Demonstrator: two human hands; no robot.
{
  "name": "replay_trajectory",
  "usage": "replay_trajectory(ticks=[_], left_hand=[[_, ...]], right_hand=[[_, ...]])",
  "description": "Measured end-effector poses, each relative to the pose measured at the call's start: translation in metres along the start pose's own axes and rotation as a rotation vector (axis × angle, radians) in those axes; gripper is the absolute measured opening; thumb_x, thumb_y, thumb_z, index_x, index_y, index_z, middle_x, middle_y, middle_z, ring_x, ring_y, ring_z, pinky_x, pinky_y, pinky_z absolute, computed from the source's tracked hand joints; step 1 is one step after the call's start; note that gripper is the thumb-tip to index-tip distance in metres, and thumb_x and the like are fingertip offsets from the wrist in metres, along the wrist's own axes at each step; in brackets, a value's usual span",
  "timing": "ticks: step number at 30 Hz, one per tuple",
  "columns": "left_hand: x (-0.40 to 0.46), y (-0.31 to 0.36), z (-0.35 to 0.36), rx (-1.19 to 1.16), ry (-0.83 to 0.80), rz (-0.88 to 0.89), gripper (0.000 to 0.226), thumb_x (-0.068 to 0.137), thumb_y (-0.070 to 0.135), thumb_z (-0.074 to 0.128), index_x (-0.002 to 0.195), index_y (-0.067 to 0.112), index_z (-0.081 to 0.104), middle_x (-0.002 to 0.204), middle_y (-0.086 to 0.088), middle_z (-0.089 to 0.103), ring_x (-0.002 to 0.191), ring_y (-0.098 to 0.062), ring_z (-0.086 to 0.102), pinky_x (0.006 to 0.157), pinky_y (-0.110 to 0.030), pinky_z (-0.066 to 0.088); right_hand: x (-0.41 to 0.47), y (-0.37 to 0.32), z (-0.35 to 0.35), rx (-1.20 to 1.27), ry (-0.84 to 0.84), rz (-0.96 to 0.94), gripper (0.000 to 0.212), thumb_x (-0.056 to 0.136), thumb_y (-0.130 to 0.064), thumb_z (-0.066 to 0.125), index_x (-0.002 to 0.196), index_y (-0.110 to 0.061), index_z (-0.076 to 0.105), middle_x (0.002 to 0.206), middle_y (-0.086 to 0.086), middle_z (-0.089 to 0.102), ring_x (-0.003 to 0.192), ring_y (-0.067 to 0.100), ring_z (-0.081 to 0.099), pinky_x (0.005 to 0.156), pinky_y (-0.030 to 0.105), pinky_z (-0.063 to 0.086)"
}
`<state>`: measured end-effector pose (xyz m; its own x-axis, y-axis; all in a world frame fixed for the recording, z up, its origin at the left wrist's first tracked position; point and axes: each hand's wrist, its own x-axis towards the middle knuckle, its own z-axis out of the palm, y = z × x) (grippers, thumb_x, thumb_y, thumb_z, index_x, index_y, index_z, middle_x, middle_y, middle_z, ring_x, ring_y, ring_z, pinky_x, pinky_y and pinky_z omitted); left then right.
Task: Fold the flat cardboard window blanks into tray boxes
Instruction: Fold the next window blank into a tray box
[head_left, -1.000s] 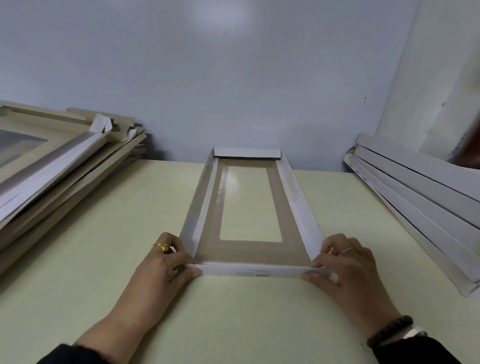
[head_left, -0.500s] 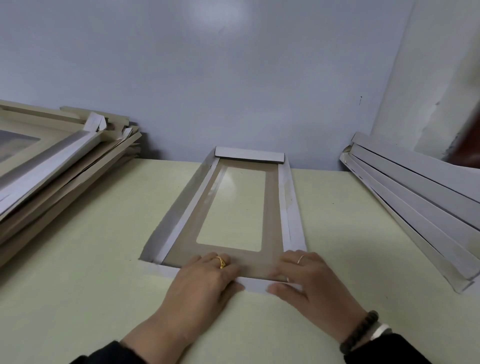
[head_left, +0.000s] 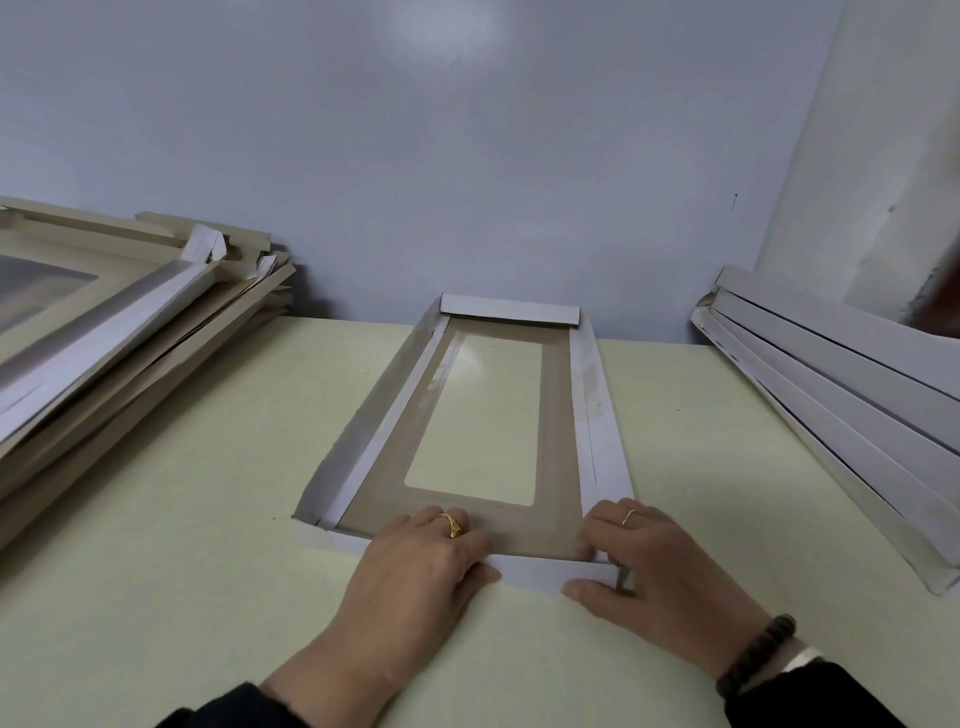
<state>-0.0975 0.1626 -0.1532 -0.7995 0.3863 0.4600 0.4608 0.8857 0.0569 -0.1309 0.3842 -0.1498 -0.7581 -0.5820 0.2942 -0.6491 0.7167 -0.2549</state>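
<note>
A cardboard window blank (head_left: 558, 441), brown inside with a clear window and white flaps, lies lengthwise on the pale green table (head_left: 156, 597). Its far end flap (head_left: 509, 310) stands folded up. The left side flap (head_left: 363, 431) is partly raised, and the right side flap (head_left: 602, 431) lies nearly flat. My left hand (head_left: 415, 566) lies flat across the near flap (head_left: 540, 571); its fingers press the brown border and its thumb rests against the flap's outer side. At the near right corner my right hand (head_left: 665, 571) pinches that flap, fingers inside and thumb outside.
A slanting pile of cardboard window pieces (head_left: 130, 332) fills the left side of the table. Several long white pieces (head_left: 831, 374) lean in a row along the right. A grey-blue wall closes the back.
The blank's near end has swung to the right. My left hand moved from the near left corner to the middle of the near flap. My right hand stayed at the near right corner.
</note>
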Motion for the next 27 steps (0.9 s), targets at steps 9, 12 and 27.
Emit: replay_trajectory(ticks=[9,12,27], left_hand=[[0.000,0.000,-0.001,-0.002,0.011,-0.017,0.020,0.063,0.033,0.077,0.058,0.027,0.059,0.054,0.013,0.050,0.050,-0.009,0.052,0.042,-0.011,0.036],[0.000,0.001,0.000,-0.006,0.015,-0.023,0.026,0.060,0.031,0.082,0.057,0.026,0.057,0.053,0.012,0.050,0.049,-0.010,0.052,0.042,-0.011,0.034],[-0.001,0.003,-0.001,0.026,0.007,-0.026,0.028,0.055,0.033,0.087,0.058,0.027,0.059,0.054,0.012,0.051,0.048,-0.009,0.052,0.042,-0.012,0.033]], right_hand=[[0.005,0.003,0.003,0.114,-0.107,0.159,0.067,0.081,-0.068,0.027,0.140,-0.037,0.030,0.141,-0.032,0.020,0.117,-0.017,0.025,0.100,0.004,0.016],[0.004,0.002,0.002,0.158,-0.088,0.172,0.066,0.077,-0.069,0.022,0.125,-0.034,0.051,0.130,-0.027,0.046,0.111,-0.008,0.040,0.093,0.004,0.027],[0.016,-0.005,-0.001,0.096,-0.122,0.274,0.059,0.075,-0.069,0.015,0.098,-0.027,0.049,0.101,-0.016,0.047,0.080,0.003,0.050,0.077,0.023,0.043]])
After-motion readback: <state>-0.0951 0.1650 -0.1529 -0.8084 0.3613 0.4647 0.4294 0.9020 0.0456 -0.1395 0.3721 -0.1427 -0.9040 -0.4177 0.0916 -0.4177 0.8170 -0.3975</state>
